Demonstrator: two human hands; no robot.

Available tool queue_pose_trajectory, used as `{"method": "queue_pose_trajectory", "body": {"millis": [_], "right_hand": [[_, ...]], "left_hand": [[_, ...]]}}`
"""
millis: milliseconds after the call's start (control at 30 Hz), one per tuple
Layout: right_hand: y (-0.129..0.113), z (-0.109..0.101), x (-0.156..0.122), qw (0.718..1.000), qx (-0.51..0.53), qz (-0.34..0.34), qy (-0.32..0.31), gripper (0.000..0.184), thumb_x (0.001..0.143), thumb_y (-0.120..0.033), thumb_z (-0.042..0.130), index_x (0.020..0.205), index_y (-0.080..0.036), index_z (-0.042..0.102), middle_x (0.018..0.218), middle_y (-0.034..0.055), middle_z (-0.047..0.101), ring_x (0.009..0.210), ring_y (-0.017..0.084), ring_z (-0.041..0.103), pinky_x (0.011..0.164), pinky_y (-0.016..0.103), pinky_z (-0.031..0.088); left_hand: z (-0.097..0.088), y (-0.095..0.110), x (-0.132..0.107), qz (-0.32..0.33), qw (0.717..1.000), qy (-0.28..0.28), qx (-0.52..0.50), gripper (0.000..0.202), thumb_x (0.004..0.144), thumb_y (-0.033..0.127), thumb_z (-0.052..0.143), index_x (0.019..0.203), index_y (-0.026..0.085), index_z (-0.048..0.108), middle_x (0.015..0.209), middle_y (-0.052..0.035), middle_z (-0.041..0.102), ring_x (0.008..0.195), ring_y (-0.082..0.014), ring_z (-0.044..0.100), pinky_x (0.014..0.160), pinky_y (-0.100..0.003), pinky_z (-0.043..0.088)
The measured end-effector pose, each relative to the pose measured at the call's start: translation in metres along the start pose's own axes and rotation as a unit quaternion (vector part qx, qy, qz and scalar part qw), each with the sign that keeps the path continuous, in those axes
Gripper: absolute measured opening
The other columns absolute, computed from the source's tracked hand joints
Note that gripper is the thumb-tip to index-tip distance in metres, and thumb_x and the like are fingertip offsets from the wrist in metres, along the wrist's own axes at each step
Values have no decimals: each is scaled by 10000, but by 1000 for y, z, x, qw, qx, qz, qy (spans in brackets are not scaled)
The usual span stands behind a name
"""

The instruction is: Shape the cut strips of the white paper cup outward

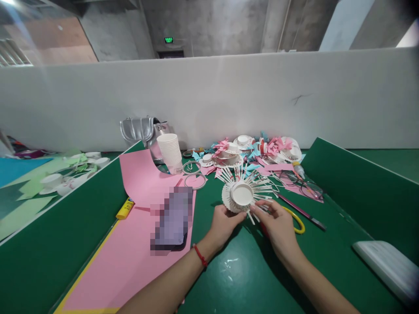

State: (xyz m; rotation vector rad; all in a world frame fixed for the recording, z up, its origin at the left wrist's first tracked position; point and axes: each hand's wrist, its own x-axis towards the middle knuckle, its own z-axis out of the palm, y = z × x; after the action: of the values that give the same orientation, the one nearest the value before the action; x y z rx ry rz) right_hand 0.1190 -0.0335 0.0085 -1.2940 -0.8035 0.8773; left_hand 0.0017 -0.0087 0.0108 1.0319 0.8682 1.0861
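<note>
Fringed paper cup [241, 194] held just above green bench [229, 279], base turned to camera. Left hand [224, 222] grip closed on rim for support; right hand [278, 224] grip pinched narrow on one strip, so strips are kept spread.

Craft workshop: partitioned green worktables [98, 226].

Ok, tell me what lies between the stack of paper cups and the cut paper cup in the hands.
In the head view, two rings lie on the green table between the stack of cups and the cut cup.
</note>
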Motion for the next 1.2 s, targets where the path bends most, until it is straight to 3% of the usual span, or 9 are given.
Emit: {"method": "queue_pose_trajectory", "body": {"millis": [233,367,533,633,733,833,900,1033,1200], "right_hand": [[-1,-2,0,1000,-17,-13,12,232,531,-284,710,679,-176,569,629,-23,585,561,124,530,512,227,421],[-2,-1,-1,999,-28,-17,15,246,526,-294,709,679,-171,562,626,-17,585,562,131,538,515,236,429],[-3,-1,1,998,-7,-54,-4,277,563,-293,683,773,-181,540,760,9,598,710,157,573,637,265,458],[-4,-7,8,996,-3,-91,24,298,586,-295,662,840,-207,535,787,-4,577,749,147,560,682,265,450],[-5,-15,17,998,5,-32,57,300,551,-314,671,809,-208,563,721,-11,576,690,147,559,638,265,452],[-6,-18,22,998,-4,46,-53,278,466,-274,705,709,-183,604,675,15,622,664,176,581,626,285,459],[-8,-17,22,992,-15,58,-114,245,453,-241,705,678,-180,630,690,27,649,683,188,593,643,286,459],[-10,-14,18,988,-29,29,-146,171,483,-218,691,647,-194,652,659,6,658,649,170,590,630,259,449],[-11,-10,13,970,-58,-11,-236,95,577,-251,659,635,-177,672,566,-10,627,523,127,532,536,222,412]], "left_hand": [[-2,0,0,13,999,-21,32,105,541,176,675,610,105,641,567,11,586,513,-79,447,500,-193,329],[-4,-2,3,15,999,6,42,114,583,186,636,516,104,594,453,26,528,455,-74,415,466,-199,294],[-3,-3,4,7,998,29,48,118,565,166,624,485,105,563,443,23,526,441,-74,413,454,-199,282],[-3,-3,4,5,998,43,45,137,564,192,630,484,105,561,445,22,531,439,-72,416,460,-198,287],[-3,-3,4,1,998,46,36,145,571,202,634,486,106,565,450,21,540,441,-71,422,463,-197,295],[-4,-3,5,-5,998,48,27,144,582,198,640,493,106,574,449,23,540,436,-66,415,457,-195,295],[-5,-4,5,-6,999,44,23,151,587,198,642,489,107,574,443,27,534,431,-62,407,454,-193,293],[-6,-6,6,-10,999,36,14,149,589,192,645,490,106,574,446,26,535,433,-63,410,457,-193,295],[-5,-5,6,1,1000,23,13,139,578,197,653,501,107,580,452,31,532,437,-65,407,453,-192,296]]}}
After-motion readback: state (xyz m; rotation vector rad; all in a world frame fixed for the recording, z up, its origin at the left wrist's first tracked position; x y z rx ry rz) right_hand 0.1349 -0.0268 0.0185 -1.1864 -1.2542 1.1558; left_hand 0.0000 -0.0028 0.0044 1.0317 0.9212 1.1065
